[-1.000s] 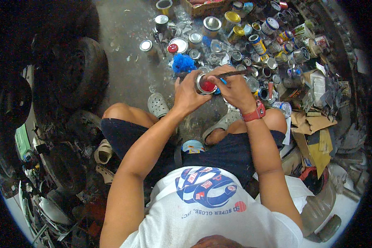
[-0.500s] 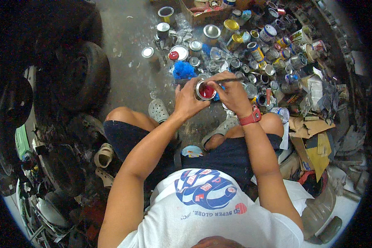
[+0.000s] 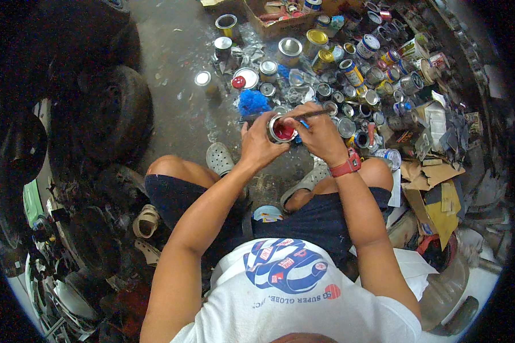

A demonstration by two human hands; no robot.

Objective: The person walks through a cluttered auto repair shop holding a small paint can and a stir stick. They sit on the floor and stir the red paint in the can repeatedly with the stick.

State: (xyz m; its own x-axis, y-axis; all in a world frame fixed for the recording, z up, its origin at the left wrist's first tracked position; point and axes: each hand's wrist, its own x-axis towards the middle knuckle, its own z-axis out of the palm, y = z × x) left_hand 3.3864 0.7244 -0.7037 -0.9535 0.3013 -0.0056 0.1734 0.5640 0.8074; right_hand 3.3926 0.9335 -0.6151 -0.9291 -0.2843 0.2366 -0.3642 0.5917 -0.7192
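Can is out in front of me, mouth up, red paint inside. Left hand is curled round its left side, thumb on the near wall, reads as the steadying grip. Right hand pinches a dark stick between thumb and fingers, just over the rim. Shaft slants up to the right, so the grip looks set for working from the can's right edge. Can't tell how far the low end goes in; fingers hide it. Also can't tell if the can rests on anything.

Mouth roughly faces me, probably so I can see the paint.

Clutter: blue rag just beyond my left hand. Packed cans right past my right hand, so little elbow room that way; a knock could tip one. Brown box behind them, torn cardboard by my right knee. Tire off left, well apart. Bare floor between it and the cans. Clogs sit either side, below my hands.
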